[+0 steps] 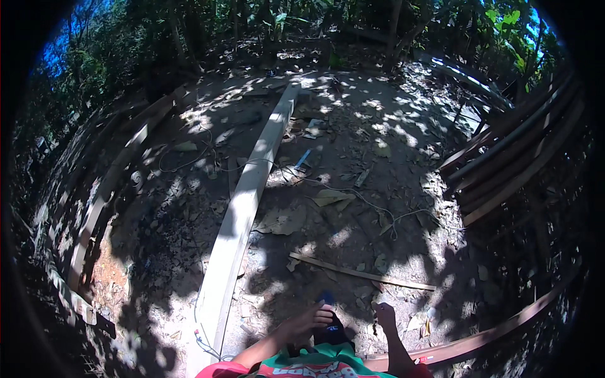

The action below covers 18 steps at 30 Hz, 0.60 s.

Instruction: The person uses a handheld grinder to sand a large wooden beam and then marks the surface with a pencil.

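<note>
My left hand (315, 317) is held in front of my body, above a dark-clad leg (334, 332), its fingers stretched toward the right. It holds nothing that I can see. A little to the right, my right hand (384, 313) is closed; whatever may be in it is too small or hidden. To the left of my left forearm lies a long pale timber beam (242, 208), running away from me over the ground. A thin cord (205, 341) is looped at its near end. Neither hand touches the beam.
A narrow wood strip (362, 272) lies ahead on leaf-strewn ground. A blue tool-like object (303, 159) and a thin line (359, 194) lie farther off. Stacked timbers (517, 151) stand right, another plank (491, 340) near right, and long boards (107, 195) left. Trees rise behind.
</note>
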Available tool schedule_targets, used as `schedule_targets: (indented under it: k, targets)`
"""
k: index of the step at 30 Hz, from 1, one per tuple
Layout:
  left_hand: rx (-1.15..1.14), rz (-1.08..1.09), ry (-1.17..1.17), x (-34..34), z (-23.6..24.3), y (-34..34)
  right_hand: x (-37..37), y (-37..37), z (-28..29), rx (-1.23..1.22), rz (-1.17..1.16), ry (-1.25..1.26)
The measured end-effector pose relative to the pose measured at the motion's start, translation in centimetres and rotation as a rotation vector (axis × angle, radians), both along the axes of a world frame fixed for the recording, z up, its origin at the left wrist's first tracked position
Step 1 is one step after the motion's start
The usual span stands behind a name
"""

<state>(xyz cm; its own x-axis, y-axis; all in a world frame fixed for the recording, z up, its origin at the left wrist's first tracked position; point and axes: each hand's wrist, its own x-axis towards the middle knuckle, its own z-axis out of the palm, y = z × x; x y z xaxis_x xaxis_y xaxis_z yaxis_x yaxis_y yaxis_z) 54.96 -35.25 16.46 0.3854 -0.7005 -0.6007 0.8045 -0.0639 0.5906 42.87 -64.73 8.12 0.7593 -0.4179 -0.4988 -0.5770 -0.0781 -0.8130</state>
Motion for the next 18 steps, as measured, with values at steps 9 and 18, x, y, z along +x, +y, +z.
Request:
schedule_targets:
  k: [9,18]
  targets:
    - [-0.664,-0.212,0.406,25.7,13.6,-20.1,40.4,12.8,37.8,0.239,1.292,-1.084]
    - [-0.788,-0.342,0.4,60.0,10.6,-27.6,71.9,3.1,29.4,0.06,1.311,-1.14]
